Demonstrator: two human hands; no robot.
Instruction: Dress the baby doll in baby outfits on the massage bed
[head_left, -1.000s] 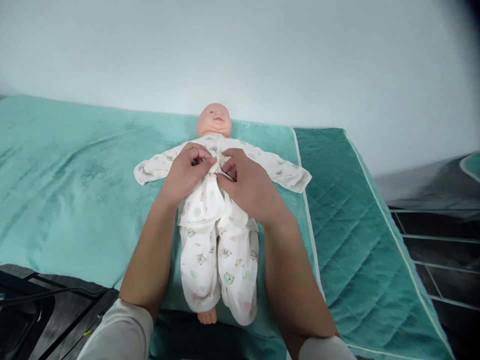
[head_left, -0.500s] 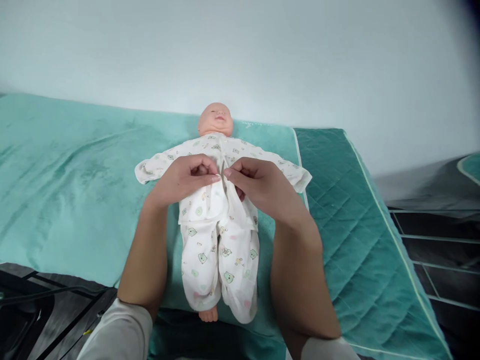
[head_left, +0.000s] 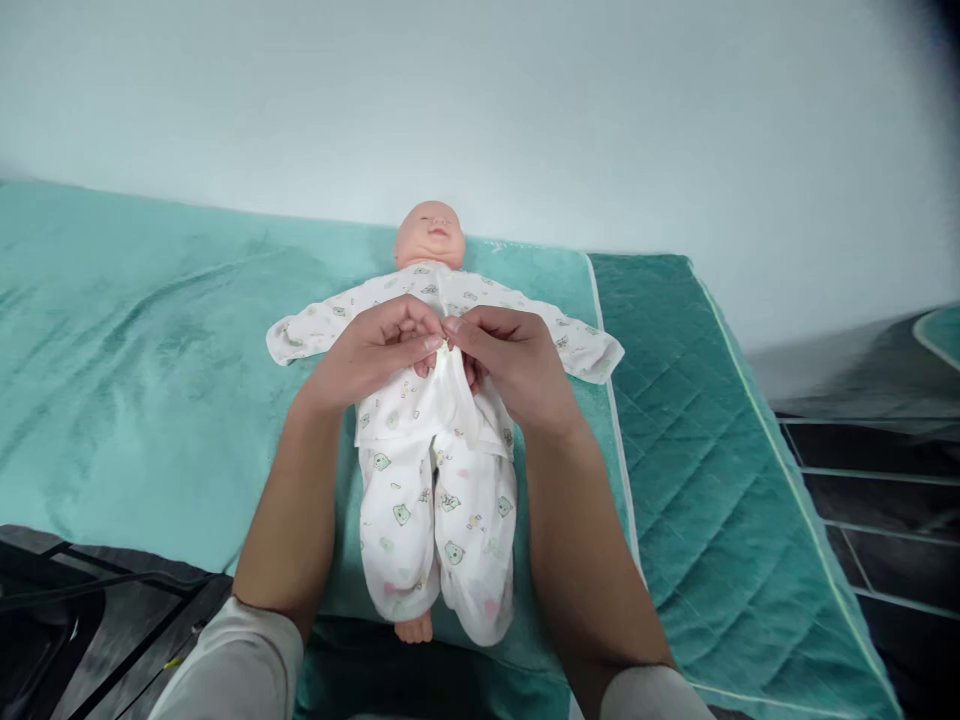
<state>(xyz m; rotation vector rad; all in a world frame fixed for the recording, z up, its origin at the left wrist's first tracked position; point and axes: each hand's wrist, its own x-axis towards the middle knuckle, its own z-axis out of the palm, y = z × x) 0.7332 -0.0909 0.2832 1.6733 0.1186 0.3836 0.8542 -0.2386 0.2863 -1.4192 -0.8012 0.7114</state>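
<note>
A baby doll lies on its back, head away from me, arms spread wide. It wears a white printed shirt and matching printed trousers; one bare foot shows below the left trouser leg. Over the doll's belly, my left hand pinches one front edge of the shirt between thumb and fingers. Fingertip to fingertip with it, my right hand pinches the other front edge. Below my fingers the shirt front hangs in a loose fold. Any fastener between the fingertips is too small to make out.
A light green plush cover lies under the doll, with a darker quilted cover to the right. A pale wall rises behind. Black frame parts and a cable are at lower left; dark floor tiles show at right.
Both hands first moved down the shirt front and drew level, then rose slightly and came together, fingertips meeting on the shirt edges. The doll stays in place.
</note>
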